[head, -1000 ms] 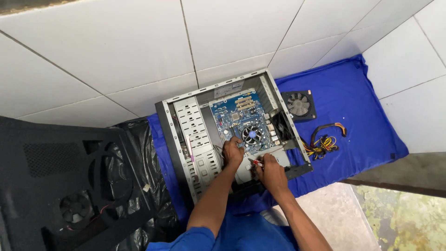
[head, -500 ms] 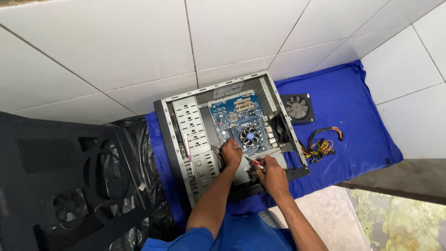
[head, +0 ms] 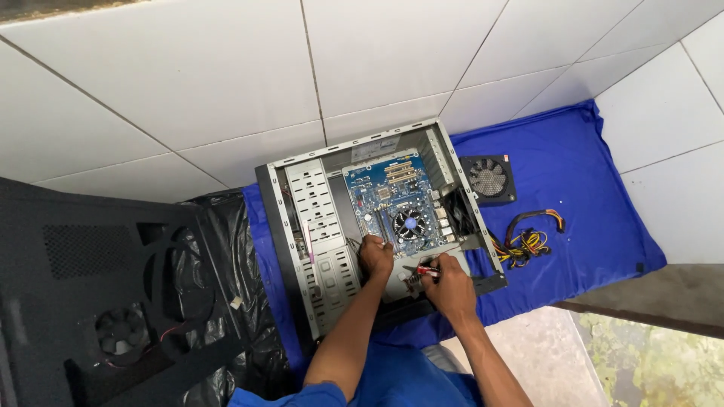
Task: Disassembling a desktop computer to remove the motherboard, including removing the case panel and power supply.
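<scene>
Centrally, one open computer case [head: 317, 226], grey metal, lying on its side on a blue cloth [head: 573, 188] spread over a white tiled floor [head: 188, 83]. Inside the case, upper right part: one blue circuit board [head: 377, 192] with yellow slots and a round black cooling fan [head: 408, 223] with a blue hub. Left part of the case: perforated metal drive racks [head: 320, 218]. Left hand [head: 375, 256]: lowered into the case just below the circuit board, fingers curled down onto the case floor; whether they hold anything cannot be told. Right hand [head: 450, 286]: just beside the left, at the lower right of the case, closed around a small screwdriver [head: 427, 270] with a red handle, its tip pointing left toward the left hand. Both forearms run up from the bottom edge of the view, over blue clothing [head: 392, 380]. Right of the case, on the cloth: one black square fan unit [head: 488, 179], touching or nearly touching the case wall; below it, a bundle of yellow, black and red cables [head: 524, 240], loose on the cloth. Left of the case: one large black side panel [head: 98, 286] with round vent openings and a small fan, resting over black plastic sheeting [head: 234, 226]. Lower right corner: a grey ledge [head: 656, 298] with greenish ground beyond.
</scene>
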